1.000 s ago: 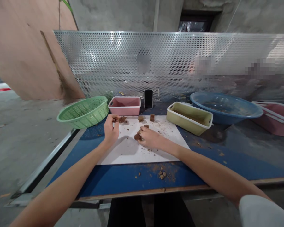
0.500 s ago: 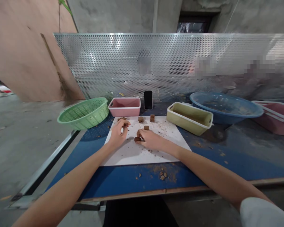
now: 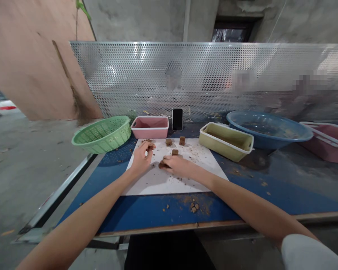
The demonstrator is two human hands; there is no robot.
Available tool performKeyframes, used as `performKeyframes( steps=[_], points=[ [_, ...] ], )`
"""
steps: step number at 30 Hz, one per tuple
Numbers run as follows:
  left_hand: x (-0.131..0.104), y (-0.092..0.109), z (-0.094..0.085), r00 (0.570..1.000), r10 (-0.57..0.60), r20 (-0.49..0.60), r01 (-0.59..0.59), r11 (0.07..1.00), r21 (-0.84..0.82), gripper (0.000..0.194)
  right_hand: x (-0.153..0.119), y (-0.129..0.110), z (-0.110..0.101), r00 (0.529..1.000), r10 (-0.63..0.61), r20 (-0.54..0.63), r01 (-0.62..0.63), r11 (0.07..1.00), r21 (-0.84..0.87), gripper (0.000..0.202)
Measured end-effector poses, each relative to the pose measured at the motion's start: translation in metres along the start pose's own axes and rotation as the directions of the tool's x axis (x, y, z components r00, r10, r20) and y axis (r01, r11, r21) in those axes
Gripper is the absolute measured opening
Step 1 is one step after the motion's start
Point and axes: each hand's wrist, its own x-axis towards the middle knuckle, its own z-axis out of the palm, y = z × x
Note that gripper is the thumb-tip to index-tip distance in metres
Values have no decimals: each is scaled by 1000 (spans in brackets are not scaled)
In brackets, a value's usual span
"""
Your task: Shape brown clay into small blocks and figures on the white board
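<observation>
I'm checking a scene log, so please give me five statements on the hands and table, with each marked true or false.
1. The right hand touches a brown lump. True.
2. The left hand is inside the green basket. False: it is over the white sheet.
3. A phone stands upright beyond the sheet. True.
4. The blue basin is left of the yellow-green tub in the picture. False: it is on the right.
5. Crumbs lie on the blue tabletop. True.

Brown lumps (image 3: 161,165), white sheet (image 3: 157,183), blue tabletop (image 3: 129,213), green basket (image 3: 118,137)
</observation>
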Motion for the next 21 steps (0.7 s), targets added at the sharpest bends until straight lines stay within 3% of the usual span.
performKeyframes(
  steps=[2, 6, 11, 15, 19, 21],
  points=[
    [0, -1, 1, 1000, -8, -12, 8, 1000, -16, 21, 2, 2, 2, 1000, 2, 23, -1, 999, -42, 22],
    [0, 1, 1, 1000, -2, -10, 2, 1000, -3, 21, 3, 1, 3, 986, -146, 75, 157, 973, -171, 22],
    [-1, 4, 0, 1000, 17, 8, -17, 999, 32, 22, 4, 1, 5, 995, -67, 72, 81, 972, -219, 28],
    [-2, 1, 1, 1000, 10, 17, -10, 1000, 29, 21, 7, 4, 11, 983, -181, 42, 186, 960, -207, 23],
    [-2, -1, 2, 1000, -2, 11, 2, 1000, 21, 22, 7, 5, 15, 998, -55, 12, 56, 982, -181, 27],
    [-2, -1, 2, 1000, -10, 5, 10, 1000, 25, 22, 6, 4, 16, 997, -71, 24, 74, 985, -154, 25]
  ],
)
